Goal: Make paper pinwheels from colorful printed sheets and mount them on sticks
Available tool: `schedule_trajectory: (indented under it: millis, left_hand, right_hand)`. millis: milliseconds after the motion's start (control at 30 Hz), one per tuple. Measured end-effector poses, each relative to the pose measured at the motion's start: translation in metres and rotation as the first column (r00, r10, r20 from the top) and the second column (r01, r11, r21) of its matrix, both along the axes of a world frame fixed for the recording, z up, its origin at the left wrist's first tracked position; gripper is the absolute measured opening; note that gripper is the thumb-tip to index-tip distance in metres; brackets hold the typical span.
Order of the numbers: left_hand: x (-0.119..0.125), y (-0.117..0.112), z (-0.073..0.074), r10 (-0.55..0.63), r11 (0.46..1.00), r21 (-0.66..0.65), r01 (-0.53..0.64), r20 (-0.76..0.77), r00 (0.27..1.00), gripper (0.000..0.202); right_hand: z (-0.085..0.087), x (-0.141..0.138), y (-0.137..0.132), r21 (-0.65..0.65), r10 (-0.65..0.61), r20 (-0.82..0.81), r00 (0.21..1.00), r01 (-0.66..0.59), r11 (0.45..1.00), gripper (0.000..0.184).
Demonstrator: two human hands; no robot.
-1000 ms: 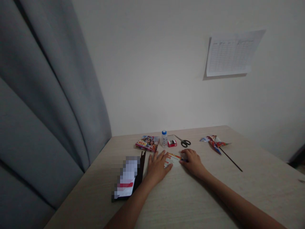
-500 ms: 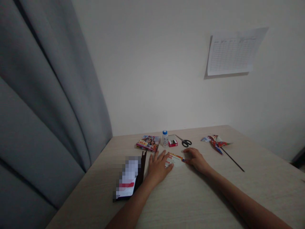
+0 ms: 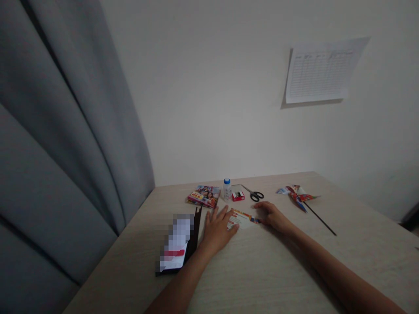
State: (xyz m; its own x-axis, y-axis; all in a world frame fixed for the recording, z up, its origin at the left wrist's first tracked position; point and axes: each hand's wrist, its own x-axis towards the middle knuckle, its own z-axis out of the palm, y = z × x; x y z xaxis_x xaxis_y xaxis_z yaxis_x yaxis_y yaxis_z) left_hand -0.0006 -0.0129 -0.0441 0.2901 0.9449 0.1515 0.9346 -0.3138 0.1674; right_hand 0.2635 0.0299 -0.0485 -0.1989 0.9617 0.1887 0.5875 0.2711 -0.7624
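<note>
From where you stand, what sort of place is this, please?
Probably a room set up for simple paper crafts: a desk with scissors, a small blue-capped bottle and a paper pinwheel, beside a grey curtain.

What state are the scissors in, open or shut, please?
Shut: the scissors show one thin blade line running from the black handles, with no gap between the blades.

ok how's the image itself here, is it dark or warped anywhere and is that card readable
In the head view the light is dim, and the grey curtain darkens toward the left; the wide lens bows the curtain and slants the tabletop; the wall sheet casts a shadow along its left and bottom edges; the phone is pixelated; the printed card is too soft to read.
</note>
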Motion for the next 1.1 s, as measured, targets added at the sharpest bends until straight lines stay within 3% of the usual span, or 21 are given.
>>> schedule_trajectory:
  millis: [200, 467, 667, 867, 1000, 1100]
  left_hand:
    - [0.001, -0.001, 0.003, 0.014, 1.000, -0.021, -0.014, -0.030, 0.999, 0.064]
    - [0.000, 0.001, -0.001, -0.004, 1.000, 0.000, 0.004, 0.001, 1.000, 0.065]
    - [0.000, 0.000, 0.000, 0.001, 0.999, 0.037, -0.002, 0.009, 1.000, 0.062]
    - [0.002, 0.000, 0.002, 0.013, 0.997, 0.070, -0.014, 0.021, 1.000, 0.061]
    - [0.003, -0.001, 0.009, 0.010, 0.993, 0.115, -0.017, 0.057, 0.998, 0.061]
    - [0.005, -0.002, 0.012, 0.005, 0.989, 0.144, -0.018, 0.085, 0.996, 0.050]
  right_hand:
    - [0.002, 0.003, 0.004, -0.082, -0.047, -0.029, 0.998, 0.044, 0.996, 0.067]
    - [0.000, 0.006, 0.004, -0.001, -0.033, 0.021, 0.999, 0.034, 0.999, 0.062]
    - [0.006, -0.008, -0.009, 0.105, 0.126, -0.065, 0.990, -0.118, 0.987, 0.031]
    - [0.010, -0.027, -0.021, 0.152, 0.120, 0.225, 0.967, -0.157, 0.976, 0.017]
    - [0.012, -0.031, -0.024, 0.143, 0.098, 0.292, 0.952, -0.145, 0.979, 0.022]
    - [0.012, -0.033, -0.026, 0.147, 0.069, 0.324, 0.943, -0.122, 0.982, 0.026]
